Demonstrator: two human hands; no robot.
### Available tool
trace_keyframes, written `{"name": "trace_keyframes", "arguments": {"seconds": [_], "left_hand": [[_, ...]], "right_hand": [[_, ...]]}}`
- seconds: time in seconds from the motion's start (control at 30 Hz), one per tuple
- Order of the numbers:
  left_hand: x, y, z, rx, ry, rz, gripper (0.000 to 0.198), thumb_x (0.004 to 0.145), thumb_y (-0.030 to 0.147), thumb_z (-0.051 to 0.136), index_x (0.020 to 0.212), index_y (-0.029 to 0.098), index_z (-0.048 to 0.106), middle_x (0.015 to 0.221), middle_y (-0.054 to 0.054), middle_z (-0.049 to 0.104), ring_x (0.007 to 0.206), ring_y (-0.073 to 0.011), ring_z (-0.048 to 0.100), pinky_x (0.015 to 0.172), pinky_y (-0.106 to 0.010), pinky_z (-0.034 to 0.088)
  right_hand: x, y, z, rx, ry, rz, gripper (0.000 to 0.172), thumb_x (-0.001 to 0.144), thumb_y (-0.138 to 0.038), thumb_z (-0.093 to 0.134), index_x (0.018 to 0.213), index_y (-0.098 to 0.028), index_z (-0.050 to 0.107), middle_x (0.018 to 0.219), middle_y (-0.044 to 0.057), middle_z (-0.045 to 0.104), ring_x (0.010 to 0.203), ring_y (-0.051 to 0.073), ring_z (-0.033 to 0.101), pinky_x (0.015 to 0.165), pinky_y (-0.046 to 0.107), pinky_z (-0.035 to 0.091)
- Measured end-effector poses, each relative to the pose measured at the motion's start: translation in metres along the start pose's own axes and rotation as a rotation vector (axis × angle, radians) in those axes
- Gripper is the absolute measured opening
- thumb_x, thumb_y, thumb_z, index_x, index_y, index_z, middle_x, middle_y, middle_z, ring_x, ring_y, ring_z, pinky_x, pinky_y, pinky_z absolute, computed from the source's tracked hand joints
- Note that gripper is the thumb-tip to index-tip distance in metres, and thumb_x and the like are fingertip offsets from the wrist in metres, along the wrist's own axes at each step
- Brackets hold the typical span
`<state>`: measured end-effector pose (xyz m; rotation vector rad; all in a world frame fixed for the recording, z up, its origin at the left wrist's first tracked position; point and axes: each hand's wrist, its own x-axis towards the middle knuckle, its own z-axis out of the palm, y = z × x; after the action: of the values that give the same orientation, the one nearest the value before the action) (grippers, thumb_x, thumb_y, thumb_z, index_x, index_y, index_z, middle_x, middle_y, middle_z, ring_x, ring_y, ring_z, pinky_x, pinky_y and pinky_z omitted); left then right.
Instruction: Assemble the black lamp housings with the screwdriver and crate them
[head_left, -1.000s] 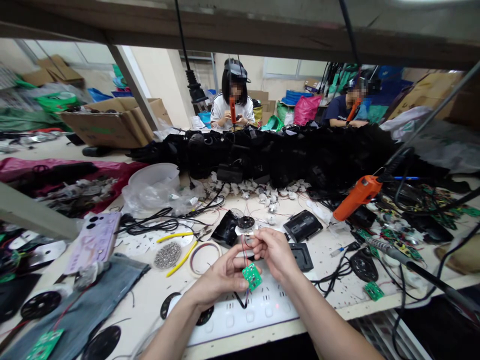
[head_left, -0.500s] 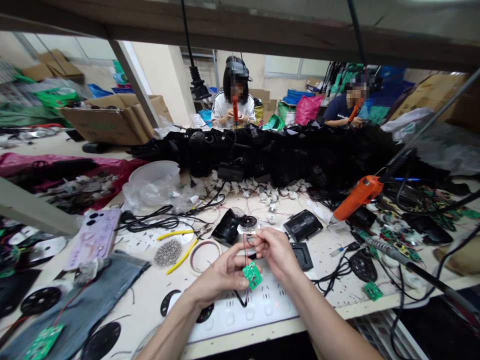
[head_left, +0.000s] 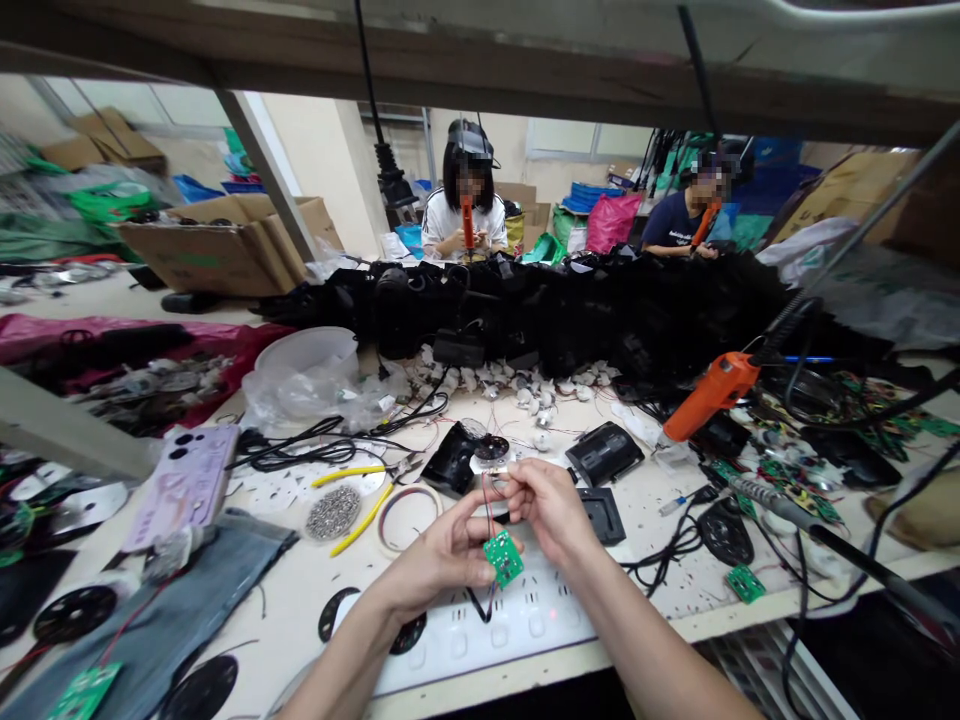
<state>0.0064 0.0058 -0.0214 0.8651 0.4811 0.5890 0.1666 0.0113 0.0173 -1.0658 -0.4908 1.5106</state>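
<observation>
My left hand pinches a small green circuit board by its edge, above a white power strip. Thin red and black wires rise from the board to my right hand, whose fingers are closed on their upper end. Just beyond my fingers a small round speaker rests on a black plastic shell.
Yellow-handled pliers, a dish of screws and a tape ring lie to the left, a pink phone further left. An orange electric screwdriver hangs at right, over a soldering iron. Two people work across the bench.
Both hands keep their grip on the board and wires, with only slight shifts. The view has moved a little.
</observation>
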Motion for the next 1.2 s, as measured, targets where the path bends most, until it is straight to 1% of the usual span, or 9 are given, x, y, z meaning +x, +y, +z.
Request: {"name": "trace_keyframes", "arguments": {"seconds": [0.23,0.43,0.6,0.77,1.03,1.2], "left_hand": [[0.0008,-0.0024,-0.0026,0.027,0.026,0.001,0.074,0.062,0.012,0.085,0.125,0.025,0.049,0.085,0.001,0.065,0.068,-0.0089,0.059,0.063,-0.020,0.047],[0.0029,-0.0033,-0.0032,0.072,0.047,0.005,0.078,0.060,0.014,0.086,0.127,0.023,0.047,0.088,-0.001,0.065,0.071,-0.0100,0.059,0.061,-0.019,0.047],[0.0033,-0.0052,-0.0045,0.087,0.037,0.024,0.074,0.062,0.013,0.085,0.125,0.025,0.049,0.086,0.000,0.064,0.067,-0.0092,0.058,0.059,-0.020,0.048],[0.0035,-0.0063,-0.0045,0.088,0.043,0.025,0.072,0.061,0.012,0.084,0.122,0.025,0.050,0.087,0.001,0.064,0.068,-0.0092,0.059,0.059,-0.019,0.047],[0.0028,-0.0076,-0.0049,0.091,0.057,0.020,0.071,0.061,0.012,0.084,0.122,0.025,0.049,0.085,0.001,0.063,0.067,-0.0090,0.059,0.060,-0.020,0.048],[0.0026,-0.0074,-0.0047,0.088,0.061,0.013,0.073,0.062,0.011,0.083,0.124,0.025,0.048,0.088,0.000,0.064,0.070,-0.0109,0.060,0.059,-0.021,0.049]], "right_hand": [[0.0006,0.0014,0.0003,-0.006,-0.003,-0.003,0.020,0.054,-0.029,0.074,0.054,-0.013,0.061,0.044,-0.001,0.060,0.035,0.006,0.049,0.033,0.015,0.040],[0.0022,0.0033,0.0005,-0.019,-0.006,-0.011,0.019,0.054,-0.029,0.072,0.055,-0.013,0.062,0.044,-0.001,0.060,0.035,0.006,0.048,0.033,0.015,0.041],[0.0025,0.0046,0.0002,-0.018,-0.008,-0.016,0.017,0.054,-0.028,0.071,0.055,-0.013,0.063,0.045,-0.002,0.060,0.035,0.006,0.049,0.033,0.015,0.041],[0.0019,0.0059,-0.0022,-0.016,-0.007,-0.016,0.017,0.055,-0.027,0.072,0.055,-0.013,0.063,0.045,-0.001,0.060,0.036,0.006,0.049,0.033,0.015,0.041],[0.0008,0.0065,-0.0035,-0.010,-0.017,-0.021,0.017,0.057,-0.026,0.073,0.056,-0.013,0.063,0.046,-0.001,0.060,0.037,0.006,0.050,0.034,0.015,0.041],[0.0005,0.0071,-0.0038,-0.010,-0.014,-0.025,0.018,0.057,-0.027,0.073,0.056,-0.013,0.063,0.046,-0.001,0.060,0.037,0.006,0.050,0.034,0.015,0.042]]}}
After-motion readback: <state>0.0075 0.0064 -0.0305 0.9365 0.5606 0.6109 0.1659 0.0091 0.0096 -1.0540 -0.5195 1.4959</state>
